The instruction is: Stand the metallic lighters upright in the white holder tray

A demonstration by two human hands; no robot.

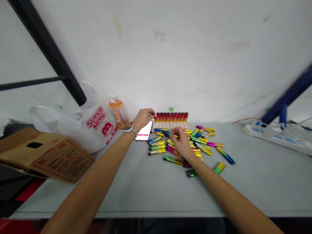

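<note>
A row of red-and-gold lighters (172, 117) stands upright in the back of a pale rack with small holes (170, 124), near the wall. My left hand (144, 118) is closed in a pinch at the row's left end, on a red lighter (154, 116) partly hidden by the fingers. Over a loose pile of shiny multicoloured lighters (200, 140) is my right hand (182, 143). Its thumb and fingers are curled together, and whatever they may hold is too small to make out. A phone (143, 132) with a lit screen lies under my left wrist.
On the left stand an orange drink bottle (119, 112), a white plastic bag (94, 130) and an open cardboard box (63, 159). A white power strip (280, 136) lies at the right. The wall rises behind the grey table (136, 191).
</note>
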